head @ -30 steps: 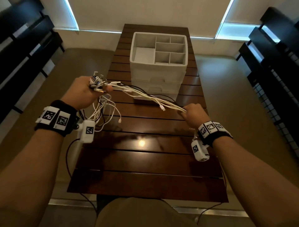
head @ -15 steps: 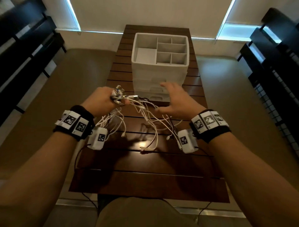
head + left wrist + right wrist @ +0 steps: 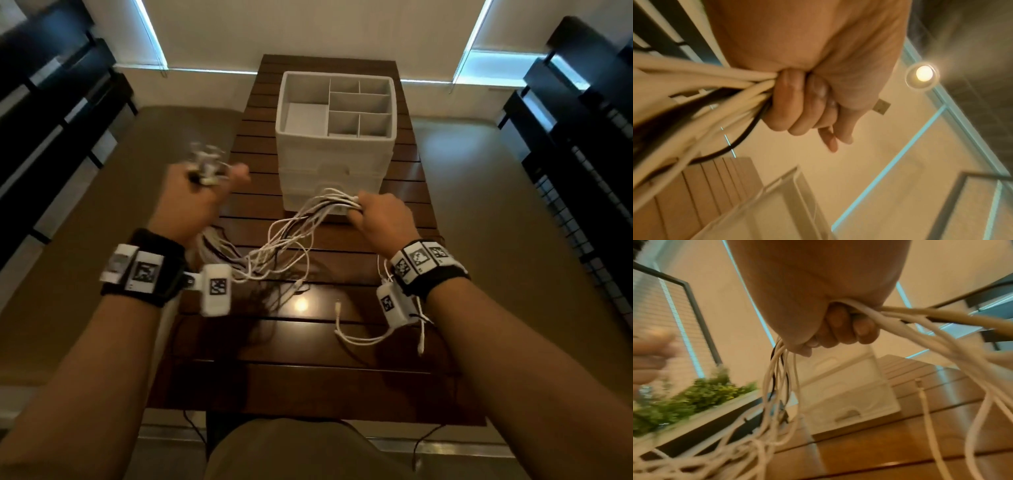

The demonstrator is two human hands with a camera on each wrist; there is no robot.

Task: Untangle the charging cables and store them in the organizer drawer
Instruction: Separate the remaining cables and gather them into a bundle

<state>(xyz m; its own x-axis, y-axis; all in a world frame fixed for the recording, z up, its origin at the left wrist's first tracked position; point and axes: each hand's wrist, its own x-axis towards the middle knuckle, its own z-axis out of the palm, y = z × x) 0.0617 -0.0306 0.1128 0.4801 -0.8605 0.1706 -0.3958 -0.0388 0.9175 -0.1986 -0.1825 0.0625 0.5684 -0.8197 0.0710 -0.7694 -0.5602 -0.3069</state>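
Head view shows our left hand (image 3: 195,202) and right hand (image 3: 380,216) each fisted around limp, light charging cables (image 3: 274,246) sagging before the organizer (image 3: 335,164), best gripped near their plugs.

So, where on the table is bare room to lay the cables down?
The near slats of the table, between the front edge and the loose cable, are bare. The middle under the cables is crowded, and the organizer fills the far end.
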